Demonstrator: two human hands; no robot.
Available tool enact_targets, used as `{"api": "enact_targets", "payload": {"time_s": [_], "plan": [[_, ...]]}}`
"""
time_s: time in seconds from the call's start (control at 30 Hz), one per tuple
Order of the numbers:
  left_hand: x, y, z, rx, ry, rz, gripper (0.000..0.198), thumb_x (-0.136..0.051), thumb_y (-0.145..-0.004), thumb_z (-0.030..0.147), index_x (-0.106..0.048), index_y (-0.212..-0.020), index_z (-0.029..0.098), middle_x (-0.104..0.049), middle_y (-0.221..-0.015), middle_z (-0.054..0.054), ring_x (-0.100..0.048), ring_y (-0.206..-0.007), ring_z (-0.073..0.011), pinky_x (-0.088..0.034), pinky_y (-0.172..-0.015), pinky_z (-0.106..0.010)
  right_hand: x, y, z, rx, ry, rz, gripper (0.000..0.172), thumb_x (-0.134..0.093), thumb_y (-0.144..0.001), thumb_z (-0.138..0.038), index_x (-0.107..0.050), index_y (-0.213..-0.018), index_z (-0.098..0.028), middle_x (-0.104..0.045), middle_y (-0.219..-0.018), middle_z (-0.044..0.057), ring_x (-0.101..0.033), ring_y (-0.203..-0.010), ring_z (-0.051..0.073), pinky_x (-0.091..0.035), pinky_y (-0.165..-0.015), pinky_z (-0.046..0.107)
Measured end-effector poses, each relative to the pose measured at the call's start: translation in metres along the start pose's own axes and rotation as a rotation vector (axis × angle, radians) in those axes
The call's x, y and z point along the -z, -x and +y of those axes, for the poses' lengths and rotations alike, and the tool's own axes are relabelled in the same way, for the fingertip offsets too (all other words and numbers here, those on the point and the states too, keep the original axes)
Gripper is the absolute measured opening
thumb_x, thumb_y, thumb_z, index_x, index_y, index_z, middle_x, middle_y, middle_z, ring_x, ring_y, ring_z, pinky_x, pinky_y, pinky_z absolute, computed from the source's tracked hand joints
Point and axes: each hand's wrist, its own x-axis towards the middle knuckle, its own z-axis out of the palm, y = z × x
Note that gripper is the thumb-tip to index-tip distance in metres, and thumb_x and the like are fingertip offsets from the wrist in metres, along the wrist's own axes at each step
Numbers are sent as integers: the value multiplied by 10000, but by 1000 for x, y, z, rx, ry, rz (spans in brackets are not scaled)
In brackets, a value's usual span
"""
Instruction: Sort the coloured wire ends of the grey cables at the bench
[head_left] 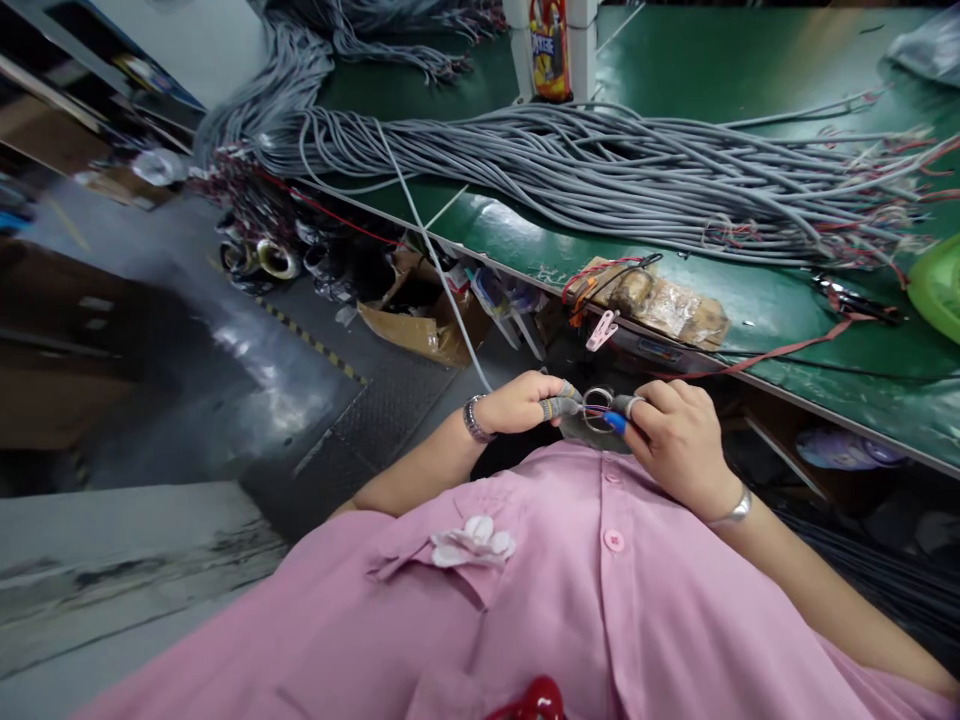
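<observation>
A single grey cable (442,275) runs from the bench down into my left hand (517,402), whose covered fingertips are closed on its end. Thin coloured wires (595,408) stick out of that end towards my right hand (679,440). The right fingers, one in a grey cover and the thumb in a blue one, pinch together at the wires; what exactly lies between them is too small to tell. Around the wires, between both hands, shows a pale round ring (598,394). Both hands are close in front of my pink shirt, below the bench edge.
A long bundle of grey cables (600,180) lies across the green bench (480,225), with stripped ends at right. Near the front edge are a taped block (667,305), a pink clip (602,330) and a dark metal tool (855,298). A cardboard box (416,335) stands below.
</observation>
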Motion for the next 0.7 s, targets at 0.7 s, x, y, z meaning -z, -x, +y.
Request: {"api": "enact_targets", "payload": {"time_s": [0.7], "plan": [[3,1,1,183,103,-82,414,-553,-888,506,-633,-807,107,-548,-592,16,-404,-424,-43,-301,-402,-160,-31,-1,12,-113,-91,-45,274,-577,-911,-357,-570,-691,-193,-568,-776,46,-469,-747,186,-308,-678,328]]}}
